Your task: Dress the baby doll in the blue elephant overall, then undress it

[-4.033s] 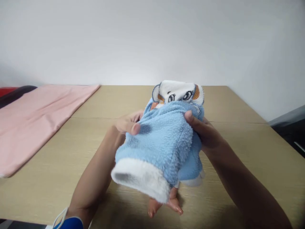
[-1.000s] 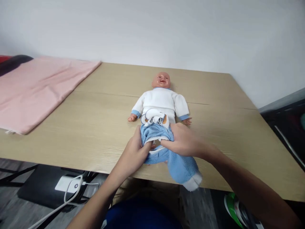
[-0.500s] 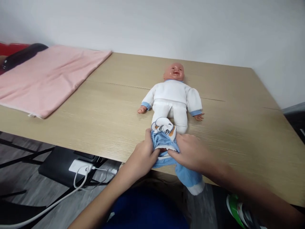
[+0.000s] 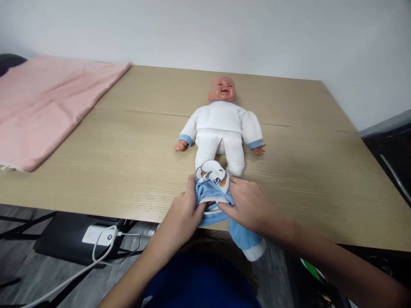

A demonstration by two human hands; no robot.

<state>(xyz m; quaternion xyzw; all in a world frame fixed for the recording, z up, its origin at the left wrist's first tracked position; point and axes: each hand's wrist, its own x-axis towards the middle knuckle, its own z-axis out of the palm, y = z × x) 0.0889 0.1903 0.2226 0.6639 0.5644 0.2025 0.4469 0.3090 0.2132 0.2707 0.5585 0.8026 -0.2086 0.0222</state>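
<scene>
A baby doll [image 4: 221, 126] in a white suit with blue cuffs lies on its back on the wooden table [image 4: 128, 158], head away from me. At its feet, near the table's front edge, both hands grip a fluffy blue garment [image 4: 210, 192] with white cuffs and an embroidered cartoon face. My left hand [image 4: 184, 209] pinches its left side. On the other side, my right hand [image 4: 250, 203] is closed on the cloth. One blue leg with a white cuff [image 4: 248, 244] hangs over the table edge.
A pink cloth [image 4: 45, 102] lies flat at the table's far left. Under the table, a white box with a cable [image 4: 96, 237] sits on a dark stand. A white wall stands behind the table. A dark surface [image 4: 390, 149] lies at the right.
Four seconds ago the blue garment was on the doll, held up in both hands. Since one second ago it has slid down from the doll's waist to its feet, baring the white legs.
</scene>
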